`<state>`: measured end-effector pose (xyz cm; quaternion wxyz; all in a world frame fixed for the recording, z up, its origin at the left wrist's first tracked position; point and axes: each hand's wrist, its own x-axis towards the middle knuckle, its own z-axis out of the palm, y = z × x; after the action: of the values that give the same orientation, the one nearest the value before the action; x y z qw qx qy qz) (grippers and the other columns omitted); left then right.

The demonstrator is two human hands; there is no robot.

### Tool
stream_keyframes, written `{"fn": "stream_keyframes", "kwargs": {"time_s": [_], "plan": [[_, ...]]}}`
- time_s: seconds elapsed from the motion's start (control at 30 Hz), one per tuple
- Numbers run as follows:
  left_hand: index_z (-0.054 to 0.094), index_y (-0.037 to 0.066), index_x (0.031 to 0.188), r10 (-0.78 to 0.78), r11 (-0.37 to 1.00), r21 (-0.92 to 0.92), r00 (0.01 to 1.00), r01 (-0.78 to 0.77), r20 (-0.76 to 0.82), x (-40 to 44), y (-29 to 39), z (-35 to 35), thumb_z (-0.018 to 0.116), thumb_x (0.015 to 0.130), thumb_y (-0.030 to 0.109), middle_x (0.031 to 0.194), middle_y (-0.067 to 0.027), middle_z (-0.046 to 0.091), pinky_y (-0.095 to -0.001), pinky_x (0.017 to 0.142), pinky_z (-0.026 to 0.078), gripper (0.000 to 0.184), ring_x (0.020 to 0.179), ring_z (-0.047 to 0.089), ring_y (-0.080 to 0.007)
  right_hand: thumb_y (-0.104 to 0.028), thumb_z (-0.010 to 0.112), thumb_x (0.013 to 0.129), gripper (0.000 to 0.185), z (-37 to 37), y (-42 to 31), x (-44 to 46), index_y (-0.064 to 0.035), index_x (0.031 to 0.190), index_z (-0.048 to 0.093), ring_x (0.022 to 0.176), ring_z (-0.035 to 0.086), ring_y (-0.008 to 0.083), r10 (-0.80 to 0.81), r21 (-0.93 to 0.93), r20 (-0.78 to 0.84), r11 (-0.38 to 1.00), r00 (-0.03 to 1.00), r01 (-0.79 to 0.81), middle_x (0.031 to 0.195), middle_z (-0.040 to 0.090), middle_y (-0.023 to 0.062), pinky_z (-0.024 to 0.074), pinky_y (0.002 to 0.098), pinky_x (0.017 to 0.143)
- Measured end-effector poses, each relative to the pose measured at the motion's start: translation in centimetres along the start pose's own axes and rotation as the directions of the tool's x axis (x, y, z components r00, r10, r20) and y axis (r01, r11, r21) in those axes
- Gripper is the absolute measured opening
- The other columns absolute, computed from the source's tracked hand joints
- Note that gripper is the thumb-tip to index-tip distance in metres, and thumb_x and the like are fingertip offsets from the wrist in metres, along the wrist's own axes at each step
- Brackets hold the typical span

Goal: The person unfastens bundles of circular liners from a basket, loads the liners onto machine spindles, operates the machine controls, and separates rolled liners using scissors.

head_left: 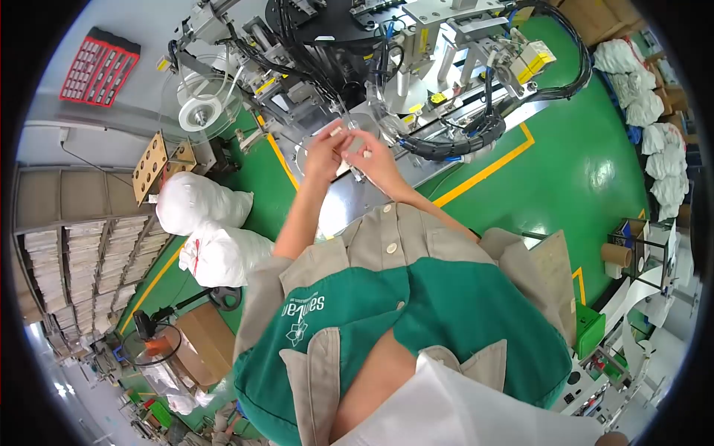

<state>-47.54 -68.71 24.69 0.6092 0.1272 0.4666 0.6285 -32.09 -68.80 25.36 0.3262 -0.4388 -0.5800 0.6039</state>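
Note:
My left hand point(323, 156) and my right hand point(375, 162) are close together in front of the machine, fingers bent inward and fingertips nearly meeting. A small white piece point(336, 131) shows at the fingers of my left hand. Another white bit point(367, 154) sits by the fingertips of my right hand. Whether these are finger covers or small parts, I cannot tell. Both hands look closed in a pinch, and anything between the fingers is too small to name. Below them lies a shiny metal machine top point(338, 207). A clear round part point(362, 126) is just behind the hands.
Black cable bundles point(454, 145) loop beside my right hand. A white reel point(199, 111) stands to the left. White sacks point(201, 204) sit on the green floor point(476, 204), near a cardboard box point(204, 342). A red parts rack point(100, 68) hangs on the wall.

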Motion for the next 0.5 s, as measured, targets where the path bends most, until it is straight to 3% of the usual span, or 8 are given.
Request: {"fn": "stream_keyframes", "kwargs": {"time_s": [0.03, 0.07, 0.1, 0.13, 0.23, 0.3, 0.37, 0.5], "plan": [[0.059, -0.002, 0.114, 0.061, 0.992, 0.111, 0.998, -0.060, -0.005, 0.3, 1.1, 0.0, 0.063, 0.083, 0.002, 0.095, -0.0110, 0.065, -0.0277, 0.074, 0.055, 0.031, 0.087, 0.065, -0.0193, -0.024, 0.070, 0.080, 0.042, -0.4, 0.3, 0.0, -0.0068, 0.117, 0.058, 0.064, 0.055, 0.0129, 0.079, 0.141, 0.039, 0.987, 0.996, -0.084, 0.074, 0.057, 0.0024, 0.0424, 0.0274, 0.057], [0.062, -0.001, 0.110, 0.165, 0.888, 0.431, 0.986, -0.161, 0.027, 0.4, 3.1, 0.4, 0.065, 0.081, 0.003, 0.092, -0.0110, 0.066, -0.0285, 0.073, 0.055, 0.030, 0.087, 0.066, -0.0187, -0.027, 0.070, 0.081, 0.041, -0.9, -0.5, -0.3, -0.0068, 0.115, 0.059, 0.065, 0.054, 0.0107, 0.094, 0.331, 0.062, 0.937, 0.994, -0.110, 0.076, 0.056, 0.0011, 0.0413, 0.0256, 0.057], [0.064, 0.001, 0.107, 0.251, 0.675, 0.698, 0.964, -0.238, 0.086, 0.5, 5.3, 0.8, 0.066, 0.078, 0.003, 0.088, -0.0109, 0.066, -0.0292, 0.072, 0.054, 0.029, 0.086, 0.066, -0.0182, -0.029, 0.069, 0.082, 0.040, -1.4, -0.9, -0.5, -0.0069, 0.114, 0.059, 0.065, 0.052, 0.0084, 0.108, 0.506, 0.089, 0.851, 0.990, -0.138, 0.077, 0.055, -0.0002, 0.0401, 0.0237, 0.056], [0.066, 0.003, 0.104, 0.305, 0.381, 0.881, 0.938, -0.280, 0.165, 0.5, 7.1, 1.6, 0.067, 0.076, 0.004, 0.085, -0.0108, 0.067, -0.0300, 0.072, 0.054, 0.029, 0.086, 0.066, -0.0176, -0.030, 0.067, 0.084, 0.038, -1.7, -0.1, -0.1, -0.0061, 0.112, 0.060, 0.067, 0.054, 0.0082, 0.158, 0.568, 0.130, 0.797, 0.979, -0.204, 0.079, 0.056, 0.0003, 0.0411, 0.0227, 0.057], [0.070, 0.009, 0.097, 0.265, 0.067, 0.926, 0.901, -0.373, 0.344, -0.5, 11.2, 6.1, 0.069, 0.068, 0.006, 0.080, -0.0121, 0.067, -0.0341, 0.071, 0.052, 0.029, 0.081, 0.066, -0.0212, -0.030, 0.060, 0.090, 0.034, -2.6, 3.3, 1.3, -0.0032, 0.110, 0.060, 0.072, 0.057, 0.0087, 0.262, 0.726, 0.268, 0.578, 0.927, -0.373, 0.084, 0.059, 0.0024, 0.0454, 0.0212, 0.061], [0.070, 0.010, 0.097, 0.244, -0.054, 0.872, 0.840, -0.487, 0.484, 0.8, 11.7, 6.4, 0.068, 0.066, 0.006, 0.084, -0.0136, 0.067, -0.0359, 0.073, 0.052, 0.031, 0.080, 0.065, -0.0255, -0.029, 0.055, 0.093, 0.033, -2.9, 3.4, 1.5, -0.0003, 0.109, 0.059, 0.075, 0.060, 0.0107, 0.272, 0.810, 0.361, 0.381, 0.892, -0.445, 0.088, 0.062, 0.0044, 0.0502, 0.0224, 0.065], [0.069, 0.010, 0.097, 0.200, -0.157, 0.813, 0.788, -0.561, 0.583, 1.8, 12.1, 6.8, 0.068, 0.065, 0.006, 0.087, -0.0134, 0.067, -0.0366, 0.076, 0.051, 0.033, 0.080, 0.064, -0.0273, -0.026, 0.052, 0.095, 0.032, -3.3, 2.8, 1.1, 0.0016, 0.110, 0.058, 0.080, 0.062, 0.0128, 0.269, 0.809, 0.370, 0.376, 0.889, -0.451, 0.093, 0.063, 0.0067, 0.0528, 0.0245, 0.070], [0.070, 0.008, 0.095, 0.087, -0.215, 0.815, 0.821, -0.538, 0.565, 2.5, 12.7, 7.5, 0.068, 0.063, 0.006, 0.085, -0.0132, 0.066, -0.0359, 0.075, 0.051, 0.032, 0.080, 0.064, -0.0268, -0.022, 0.047, 0.097, 0.033, -3.8, 2.6, 0.7, 0.0038, 0.115, 0.054, 0.088, 0.064, 0.0166, 0.225, 0.817, 0.391, 0.362, 0.893, -0.449, 0.101, 0.063, 0.0101, 0.0541, 0.0269, 0.077]]}}
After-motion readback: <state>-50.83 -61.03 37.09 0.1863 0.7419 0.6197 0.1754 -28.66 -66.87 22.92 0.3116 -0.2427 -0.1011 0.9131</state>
